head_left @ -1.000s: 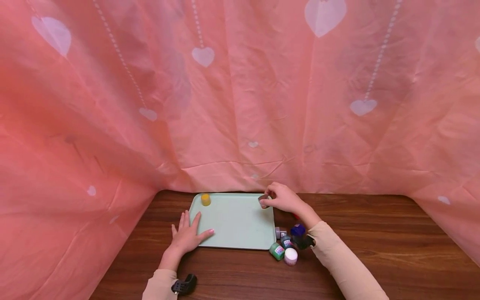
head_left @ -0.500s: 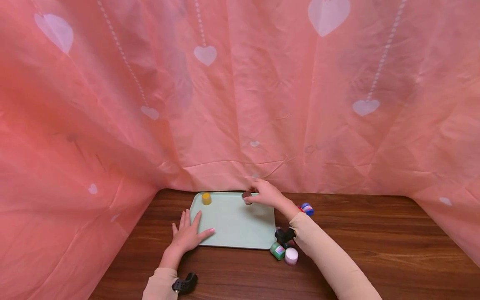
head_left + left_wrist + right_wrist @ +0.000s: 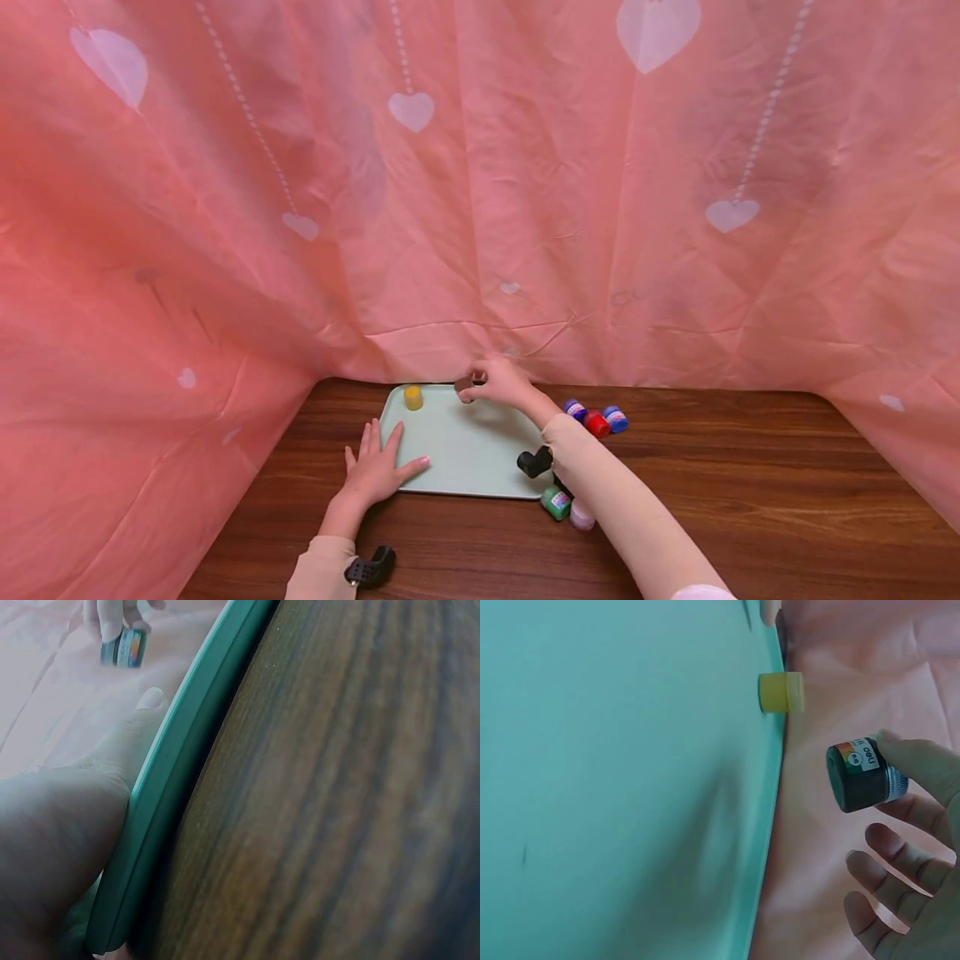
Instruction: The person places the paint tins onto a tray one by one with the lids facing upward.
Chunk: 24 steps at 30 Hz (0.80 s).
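My right hand [image 3: 504, 386] pinches a small dark brown paint jar [image 3: 464, 389] by its lid end, between thumb and fingers. In the right wrist view the jar [image 3: 859, 776] hangs tilted, its label showing, with the other fingers spread below it. It is over the far part of a pale green tray [image 3: 457, 454]. A yellow paint jar [image 3: 413, 397] stands in the tray's far left corner, left of the held jar. At the tray's left front, my left hand [image 3: 373, 477] rests with fingers spread. The left wrist view shows its thumb [image 3: 124, 746] over the tray's rim [image 3: 161, 780].
Beyond the tray's right end lie a purple jar [image 3: 575, 409], a red jar [image 3: 597, 423] and a blue jar [image 3: 615, 419]. A green jar [image 3: 556, 503] and a pale pink jar [image 3: 582, 515] are by its front right corner, partly behind my right sleeve [image 3: 615, 492]. A pink curtain [image 3: 480, 250] hangs behind the table.
My right hand has carried the brown jar leftward over the tray, from its right end toward the yellow jar. The purple, red and blue jars have come into view. My left hand stays put.
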Each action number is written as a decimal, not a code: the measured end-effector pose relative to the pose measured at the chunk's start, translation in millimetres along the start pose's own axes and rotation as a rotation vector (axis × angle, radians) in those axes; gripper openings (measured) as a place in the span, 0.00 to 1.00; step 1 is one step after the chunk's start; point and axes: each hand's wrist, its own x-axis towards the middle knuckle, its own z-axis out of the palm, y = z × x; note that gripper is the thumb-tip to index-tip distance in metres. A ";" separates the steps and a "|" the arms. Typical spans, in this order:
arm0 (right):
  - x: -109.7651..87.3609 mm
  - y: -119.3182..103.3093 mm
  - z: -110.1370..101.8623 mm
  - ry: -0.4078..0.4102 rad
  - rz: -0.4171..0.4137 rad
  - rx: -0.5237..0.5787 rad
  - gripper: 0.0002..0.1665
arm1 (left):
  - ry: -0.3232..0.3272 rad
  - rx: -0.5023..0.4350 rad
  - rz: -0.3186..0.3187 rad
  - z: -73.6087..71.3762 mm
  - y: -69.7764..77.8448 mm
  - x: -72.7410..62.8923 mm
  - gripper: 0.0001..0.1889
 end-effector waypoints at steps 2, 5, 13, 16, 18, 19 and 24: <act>4.5 0.8 5.8 0.005 0.016 0.013 0.14 | -0.001 0.003 -0.001 0.0 -0.1 -0.2 0.49; 9.2 0.8 15.6 0.002 0.037 0.079 0.15 | -0.004 0.004 -0.002 -0.2 -0.2 -0.5 0.49; 17.9 -5.2 39.5 -0.033 0.098 0.156 0.10 | -0.001 -0.005 -0.002 -0.5 -1.2 -1.3 0.49; 20.1 -4.9 45.6 -0.025 0.136 0.141 0.10 | 0.001 -0.004 -0.001 -0.2 -1.7 -1.3 0.49; 21.2 -4.2 48.7 -0.018 0.154 0.153 0.09 | 0.003 -0.005 0.000 -0.1 -1.9 -1.2 0.49; 21.6 -4.0 50.0 -0.011 0.162 0.155 0.09 | 0.004 -0.006 0.000 -0.1 -1.9 -1.1 0.49; 22.1 -3.1 54.7 0.002 0.211 0.168 0.10 | 0.001 -0.009 -0.001 -0.6 -0.7 -1.1 0.49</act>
